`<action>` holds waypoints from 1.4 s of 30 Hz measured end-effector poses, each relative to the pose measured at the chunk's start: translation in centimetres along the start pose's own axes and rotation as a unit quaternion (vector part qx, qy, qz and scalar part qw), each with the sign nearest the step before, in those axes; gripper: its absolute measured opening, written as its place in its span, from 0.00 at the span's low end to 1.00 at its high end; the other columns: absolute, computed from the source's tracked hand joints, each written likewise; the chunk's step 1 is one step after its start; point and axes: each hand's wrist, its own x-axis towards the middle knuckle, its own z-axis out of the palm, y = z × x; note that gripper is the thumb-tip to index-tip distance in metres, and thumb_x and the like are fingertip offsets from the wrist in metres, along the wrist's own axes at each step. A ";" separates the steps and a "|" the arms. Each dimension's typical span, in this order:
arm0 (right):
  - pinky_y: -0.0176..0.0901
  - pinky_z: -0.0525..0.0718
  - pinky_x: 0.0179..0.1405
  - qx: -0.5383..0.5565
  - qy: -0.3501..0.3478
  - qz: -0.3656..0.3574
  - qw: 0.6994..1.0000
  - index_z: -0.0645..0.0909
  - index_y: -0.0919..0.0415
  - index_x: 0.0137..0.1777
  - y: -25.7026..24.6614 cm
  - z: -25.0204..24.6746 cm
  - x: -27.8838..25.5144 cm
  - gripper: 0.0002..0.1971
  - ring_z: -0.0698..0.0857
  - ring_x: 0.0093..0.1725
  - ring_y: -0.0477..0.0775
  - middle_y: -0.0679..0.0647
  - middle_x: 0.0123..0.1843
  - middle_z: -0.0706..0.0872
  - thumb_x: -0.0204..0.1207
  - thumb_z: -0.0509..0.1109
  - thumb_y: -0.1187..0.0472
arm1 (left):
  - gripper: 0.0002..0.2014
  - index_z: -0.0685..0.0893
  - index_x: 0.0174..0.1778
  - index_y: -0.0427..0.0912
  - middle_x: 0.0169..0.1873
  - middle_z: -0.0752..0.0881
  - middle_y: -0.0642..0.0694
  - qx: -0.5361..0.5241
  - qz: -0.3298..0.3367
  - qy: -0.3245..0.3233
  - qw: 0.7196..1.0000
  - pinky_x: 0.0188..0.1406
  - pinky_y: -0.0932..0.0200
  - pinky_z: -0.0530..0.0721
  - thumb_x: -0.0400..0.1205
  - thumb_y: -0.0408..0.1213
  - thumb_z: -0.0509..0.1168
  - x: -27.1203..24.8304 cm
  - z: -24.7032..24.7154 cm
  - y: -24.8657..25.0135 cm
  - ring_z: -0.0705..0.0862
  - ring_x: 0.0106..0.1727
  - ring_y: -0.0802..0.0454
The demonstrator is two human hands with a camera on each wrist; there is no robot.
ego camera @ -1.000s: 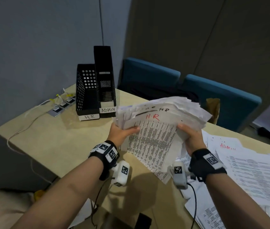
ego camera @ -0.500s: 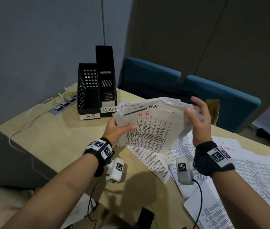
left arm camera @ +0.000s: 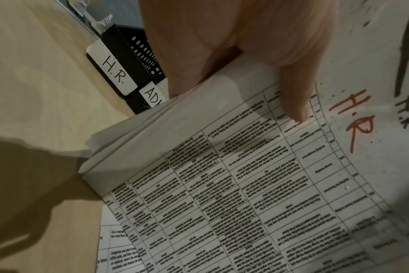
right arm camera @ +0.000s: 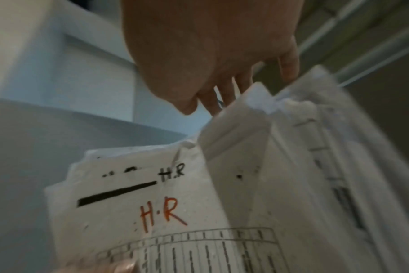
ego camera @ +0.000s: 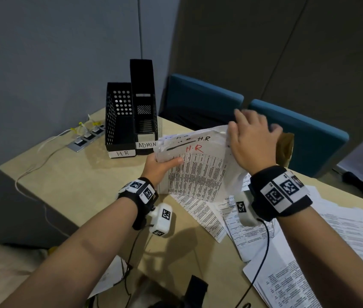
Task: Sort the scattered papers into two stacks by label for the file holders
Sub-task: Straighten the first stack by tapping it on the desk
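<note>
A thick stack of printed sheets marked "H.R" (ego camera: 198,174) is held tilted above the table, just in front of the two black file holders. My left hand (ego camera: 160,165) grips its left edge, thumb (left arm camera: 292,92) on the top sheet. My right hand (ego camera: 251,138) lies with spread, straight fingers over the stack's upper right corner; in the right wrist view the fingers (right arm camera: 224,96) reach behind the top edge of the stack (right arm camera: 163,212). The HR holder (ego camera: 118,121) stands left of the taller ADMIN holder (ego camera: 142,103). Loose sheets (ego camera: 343,236), some marked ADMIN, lie at the right.
Two blue chairs (ego camera: 202,96) (ego camera: 305,134) stand behind the beige table (ego camera: 76,185). A brown paper bag (ego camera: 285,147) sits behind my right hand. A socket strip (ego camera: 87,138) with cables lies left of the holders. A beige bag (ego camera: 2,274) is below the table's near left edge.
My right hand has let go of the stack's lower right edge and risen to its upper right corner. The stack has moved a little farther from me, toward the holders.
</note>
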 end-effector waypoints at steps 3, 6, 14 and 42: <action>0.73 0.46 0.77 -0.096 -0.069 -0.108 0.987 0.53 0.51 0.85 -2.3 0.7 -0.6 0.34 0.59 0.84 0.58 0.53 0.84 0.63 0.82 0.48 0.38 | 0.21 0.85 0.60 0.44 0.53 0.91 0.47 -0.004 0.000 -0.003 1.000 0.54 0.57 0.87 0.72 0.29 0.78 0.0 0.1 0.0 0.89 0.55 0.54; 0.75 0.49 0.77 -0.169 -0.121 -0.124 0.970 0.49 0.55 0.85 -3.1 1.8 -0.9 0.42 0.63 0.81 0.60 0.56 0.79 0.68 0.76 0.61 0.39 | 0.20 0.84 0.59 0.44 0.52 0.91 0.47 -0.007 -0.011 -0.003 1.000 0.47 0.62 0.87 0.72 0.30 0.78 0.0 0.0 -0.1 0.89 0.53 0.55; 0.69 0.65 0.71 -0.132 -0.150 -0.091 0.976 0.48 0.52 0.84 -2.9 1.3 0.3 0.46 0.74 0.71 0.60 0.54 0.72 0.74 0.71 0.69 0.47 | 0.17 0.86 0.54 0.46 0.51 0.91 0.45 -0.010 -0.024 -0.029 0.999 0.60 0.49 0.85 0.71 0.28 0.77 0.0 -0.3 0.3 0.89 0.57 0.48; 0.51 0.80 0.49 0.646 0.067 0.214 0.729 0.76 0.53 0.48 4.6 6.6 -3.5 0.09 0.80 0.46 0.51 0.50 0.45 0.81 0.73 0.64 0.67 | 0.17 0.86 0.57 0.43 0.49 0.92 0.47 -0.020 0.008 0.008 1.000 0.54 0.50 0.89 0.73 0.31 0.77 0.1 0.3 0.8 0.91 0.52 0.51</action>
